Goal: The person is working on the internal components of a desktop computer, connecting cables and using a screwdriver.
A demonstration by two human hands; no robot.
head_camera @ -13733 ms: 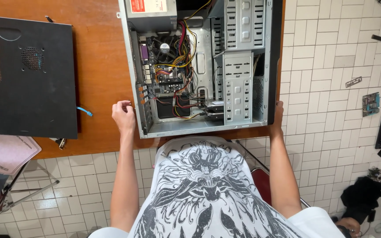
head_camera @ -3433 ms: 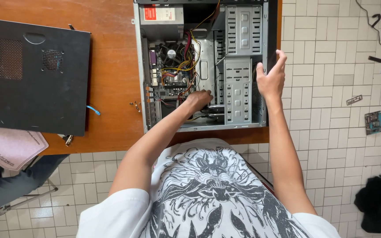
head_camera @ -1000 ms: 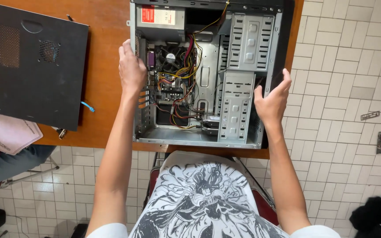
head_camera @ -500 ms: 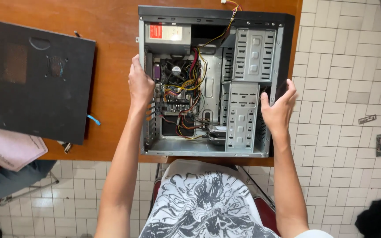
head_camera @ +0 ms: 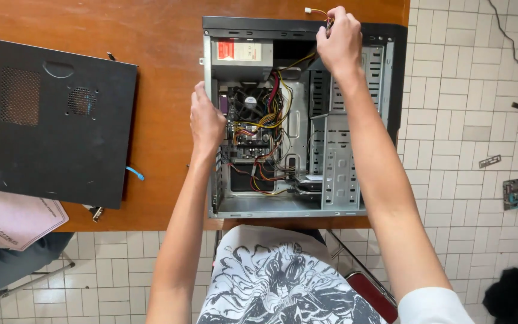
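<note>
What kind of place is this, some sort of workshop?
Probably a computer repair bench or class: an opened computer case on a wooden table, its side panel laid beside it, and a loose circuit board on the tiled floor.

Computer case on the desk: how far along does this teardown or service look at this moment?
Done: the black side panel is off and lies on the wooden desk, so the computer case lies open. In hand: the right hand pinches a bundle of coloured cables at the far edge, while the left hand steadies the case's left wall. Left: the fan, board and drive cage still sit inside, wired.
</note>
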